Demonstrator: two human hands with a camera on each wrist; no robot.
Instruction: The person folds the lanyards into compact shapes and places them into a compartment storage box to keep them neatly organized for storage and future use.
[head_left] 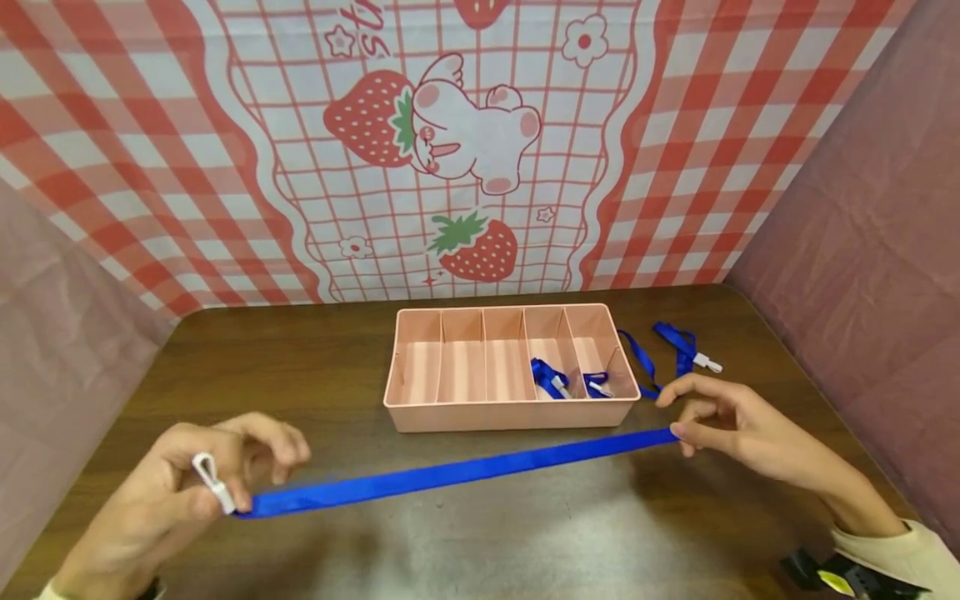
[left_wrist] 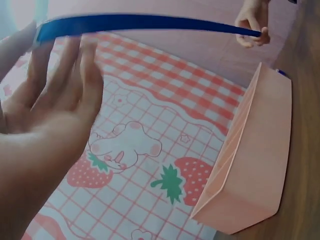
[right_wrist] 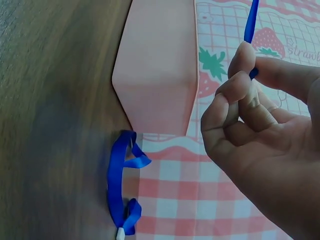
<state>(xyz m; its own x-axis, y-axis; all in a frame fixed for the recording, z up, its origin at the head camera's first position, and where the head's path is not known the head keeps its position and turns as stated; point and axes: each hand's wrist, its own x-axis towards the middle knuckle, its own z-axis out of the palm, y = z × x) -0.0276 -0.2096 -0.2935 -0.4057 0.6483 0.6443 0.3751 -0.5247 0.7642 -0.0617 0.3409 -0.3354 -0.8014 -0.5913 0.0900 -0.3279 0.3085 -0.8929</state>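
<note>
Blue lanyard (head_left: 457, 473) is pulled taut just near of the pink divider tray (head_left: 510, 414): left hand (head_left: 187, 492) pinches the clip end, right hand (head_left: 720, 425) pinches the far-right end. I'd keep it flat before folding.

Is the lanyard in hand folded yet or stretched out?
Stretched out: the blue lanyard runs straight between left hand and right hand.

Left hand (left_wrist: 45, 115) gripping taut blue strap (left_wrist: 145, 22), right hand (left_wrist: 252, 25) pinching far end, pink tray (left_wrist: 255, 150) below
</note>
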